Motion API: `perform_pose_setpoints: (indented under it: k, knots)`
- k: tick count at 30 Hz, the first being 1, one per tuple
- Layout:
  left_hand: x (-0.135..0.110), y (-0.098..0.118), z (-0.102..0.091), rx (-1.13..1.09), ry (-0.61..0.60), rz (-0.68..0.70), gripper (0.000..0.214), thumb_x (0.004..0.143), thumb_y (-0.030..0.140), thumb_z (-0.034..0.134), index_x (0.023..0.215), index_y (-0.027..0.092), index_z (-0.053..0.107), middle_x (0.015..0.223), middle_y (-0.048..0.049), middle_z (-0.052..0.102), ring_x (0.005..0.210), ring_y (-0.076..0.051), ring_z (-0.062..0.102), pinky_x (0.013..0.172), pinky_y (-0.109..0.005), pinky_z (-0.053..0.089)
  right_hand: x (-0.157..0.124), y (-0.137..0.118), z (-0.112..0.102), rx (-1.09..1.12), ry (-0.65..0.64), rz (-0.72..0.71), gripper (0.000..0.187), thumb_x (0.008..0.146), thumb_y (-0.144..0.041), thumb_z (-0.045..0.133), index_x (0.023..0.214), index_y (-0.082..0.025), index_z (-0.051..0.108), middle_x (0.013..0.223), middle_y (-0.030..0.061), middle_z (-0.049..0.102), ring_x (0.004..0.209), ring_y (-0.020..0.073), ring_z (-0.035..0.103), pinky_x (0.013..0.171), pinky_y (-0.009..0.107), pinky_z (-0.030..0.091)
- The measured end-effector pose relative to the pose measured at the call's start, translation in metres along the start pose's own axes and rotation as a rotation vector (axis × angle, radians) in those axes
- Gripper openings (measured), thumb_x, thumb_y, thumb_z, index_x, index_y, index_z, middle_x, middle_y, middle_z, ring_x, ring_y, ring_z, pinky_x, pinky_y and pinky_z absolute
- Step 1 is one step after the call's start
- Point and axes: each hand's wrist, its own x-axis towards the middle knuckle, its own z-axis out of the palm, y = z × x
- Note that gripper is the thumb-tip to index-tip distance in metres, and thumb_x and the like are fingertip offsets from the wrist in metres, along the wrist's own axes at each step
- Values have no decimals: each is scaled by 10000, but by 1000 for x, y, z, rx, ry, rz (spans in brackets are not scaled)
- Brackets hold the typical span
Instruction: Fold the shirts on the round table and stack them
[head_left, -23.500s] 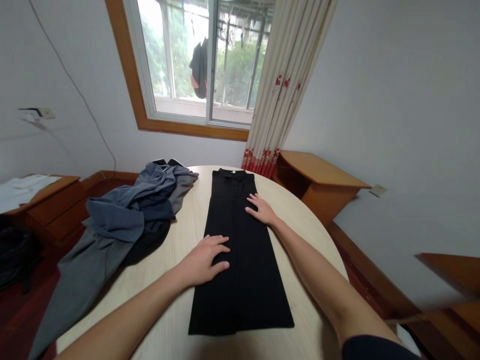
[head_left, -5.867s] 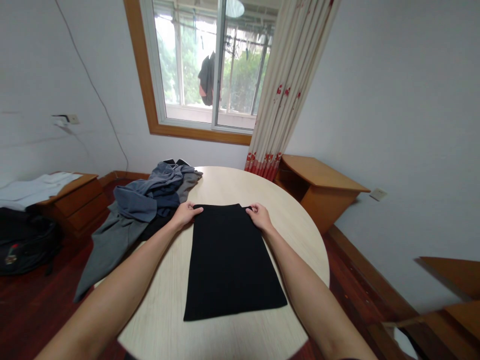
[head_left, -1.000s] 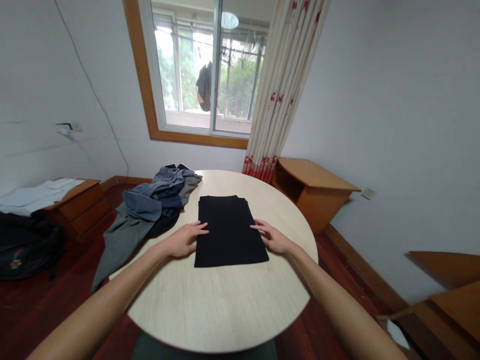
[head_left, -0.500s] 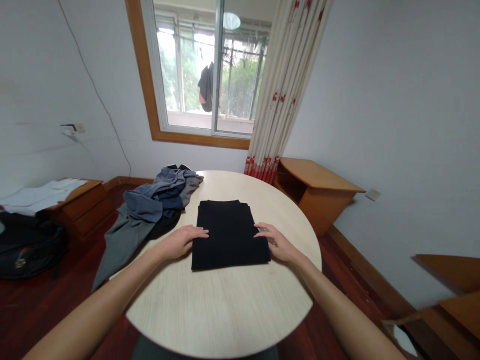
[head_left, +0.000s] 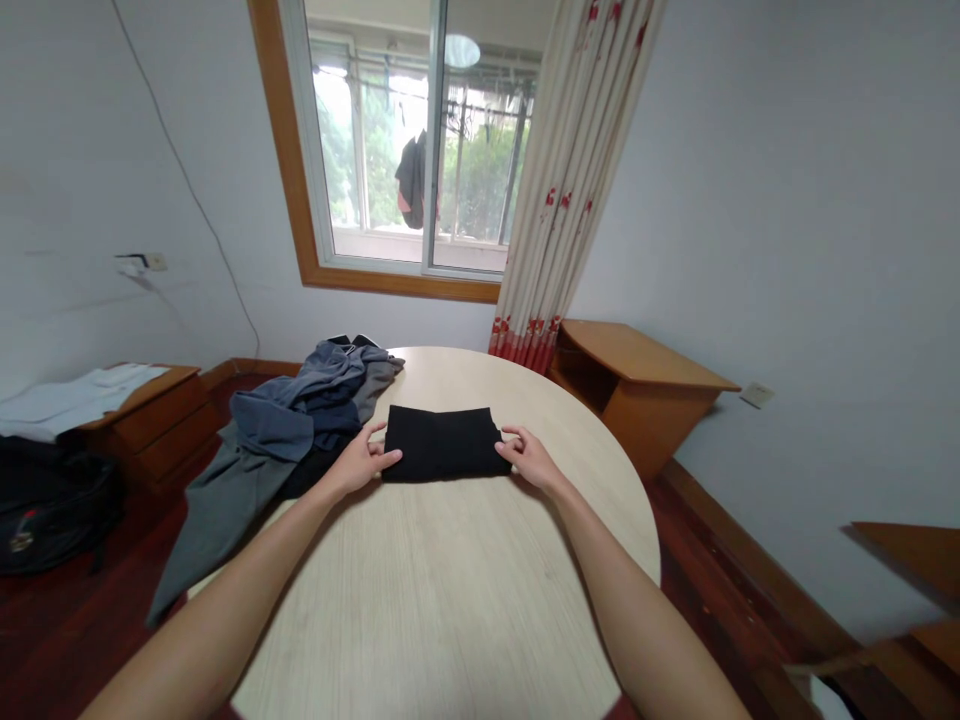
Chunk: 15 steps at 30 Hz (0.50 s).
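Round pale table point(head_left: 450, 600) fills the view, with a heap of grey and blue clothes point(head_left: 300, 420) spilling over its left rim. Toward the far side sits the black garment point(head_left: 442, 445), folded into a small rectangle. Left hand point(head_left: 360, 462) pinches its left edge and right hand point(head_left: 531, 458) grips the right edge, fingers closed on cloth.
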Motion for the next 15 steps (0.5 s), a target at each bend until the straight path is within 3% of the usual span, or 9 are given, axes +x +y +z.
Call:
perform_pose_setpoints:
  k: [5,11,15]
  knots:
    - [-3,1,0,199,22,82,722,760,510,675,1340,107,525,557,108,413,505,-109,400,520,-231,290,-5,0,0,100,-96,-21,653,715,-503,790,1249,-208,561,935,52,708,857,195,660,738,321,504]
    - [-6,2,1,324,78,124,639,770,502,636,1277,115,592,572,84,448,558,-145,453,572,-257,338,-11,-9,0,138,-81,-42,673,692,-456,806,1256,-187,556,783,4,662,705,169,616,644,294,472]
    - [-10,6,0,356,71,114,604,777,483,632,1262,124,605,594,70,491,569,-153,481,590,-268,361,-16,-19,-2,182,-82,-83,686,654,-408,834,1254,-230,555,894,15,669,721,162,616,635,285,468]
